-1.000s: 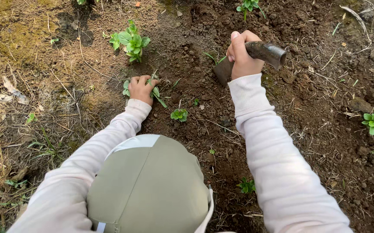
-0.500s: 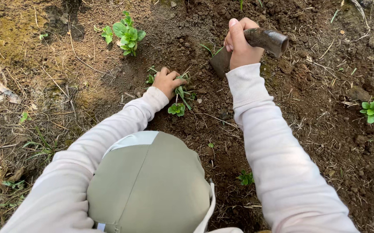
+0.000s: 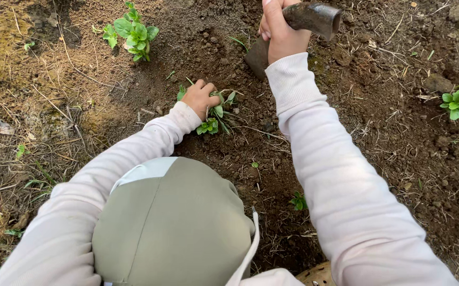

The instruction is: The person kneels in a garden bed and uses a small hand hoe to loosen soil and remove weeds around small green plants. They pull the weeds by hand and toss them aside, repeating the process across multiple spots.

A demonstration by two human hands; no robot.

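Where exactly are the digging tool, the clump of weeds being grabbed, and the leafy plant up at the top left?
digging tool (image 3: 314, 16), head view, on its dark rounded handle beside the right hand.
clump of weeds (image 3: 220, 108), head view, on the green blades beside the left hand.
leafy plant (image 3: 134, 33), head view, on its middle leaves.

The short hand hoe with a dark cylindrical metal socket handle and flat dark blade is held in the right hand, whose fingers wrap the handle; the blade points down-left and meets the loose brown soil. The small clump of green narrow-leaved weeds lies on the soil beneath the closed left hand, leaves protruding to its right.
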